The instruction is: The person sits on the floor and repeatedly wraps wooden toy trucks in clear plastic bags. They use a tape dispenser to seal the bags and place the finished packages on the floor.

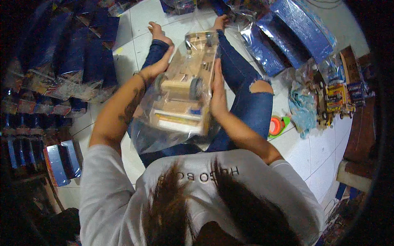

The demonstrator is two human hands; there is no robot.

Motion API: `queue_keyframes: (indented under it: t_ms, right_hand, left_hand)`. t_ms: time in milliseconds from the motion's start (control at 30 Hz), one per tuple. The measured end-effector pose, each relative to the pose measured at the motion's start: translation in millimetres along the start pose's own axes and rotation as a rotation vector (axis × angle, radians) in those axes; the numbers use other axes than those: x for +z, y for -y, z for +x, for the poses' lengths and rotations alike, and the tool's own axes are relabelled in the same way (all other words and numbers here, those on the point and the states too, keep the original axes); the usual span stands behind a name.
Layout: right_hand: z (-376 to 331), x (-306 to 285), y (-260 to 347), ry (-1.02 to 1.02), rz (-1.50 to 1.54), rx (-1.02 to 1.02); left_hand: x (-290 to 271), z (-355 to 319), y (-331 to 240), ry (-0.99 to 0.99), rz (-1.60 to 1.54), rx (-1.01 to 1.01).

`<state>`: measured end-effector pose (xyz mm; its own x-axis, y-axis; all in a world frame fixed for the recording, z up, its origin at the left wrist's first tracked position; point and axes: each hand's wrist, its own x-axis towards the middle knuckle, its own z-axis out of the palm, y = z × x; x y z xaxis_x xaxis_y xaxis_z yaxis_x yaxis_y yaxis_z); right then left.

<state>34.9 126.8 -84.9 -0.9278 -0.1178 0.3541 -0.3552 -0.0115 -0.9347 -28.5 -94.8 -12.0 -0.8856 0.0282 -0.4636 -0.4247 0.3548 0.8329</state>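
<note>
A wooden toy truck [184,88] lies inside a clear plastic bag [145,135] over my lap. My left hand [158,65] presses the bag's left side near the truck's front wheel. My right hand [217,92] lies flat against the right side of the bag. Both hands hold the bagged truck between them. My legs in torn blue jeans [246,88] stretch out on the white tiled floor [316,151] under it.
Stacks of blue packaged items [287,37] lie at the upper right and more blue packages [78,57] at the left. A tape dispenser [278,126] sits by my right knee. Assembled toy trucks [336,100] and crumpled plastic [303,107] stand at the right.
</note>
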Motion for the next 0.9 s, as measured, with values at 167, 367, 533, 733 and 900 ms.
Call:
queue_keyframes:
  t_ms: [167,367,533,733,900]
  right_hand:
    - [89,-26,54,0.173,0.577,0.992]
    - [56,-38,67,0.275,0.639,1.108]
    - [52,-57,84,0.22,0.652,0.806]
    - [170,-45,161,0.596,-0.676,-0.338]
    - [170,-46,166,0.564,-0.173,-0.243]
  left_hand:
    - [30,-113,6,0.153,-0.96,0.024]
    - [66,-164,-1,0.125,-0.219,0.511]
    - [56,-166,-3,0.121,-0.025,0.385]
    - [73,-174,15,-0.145,-0.182,0.472]
    - [90,-217,41,-0.423,0.388,1.168]
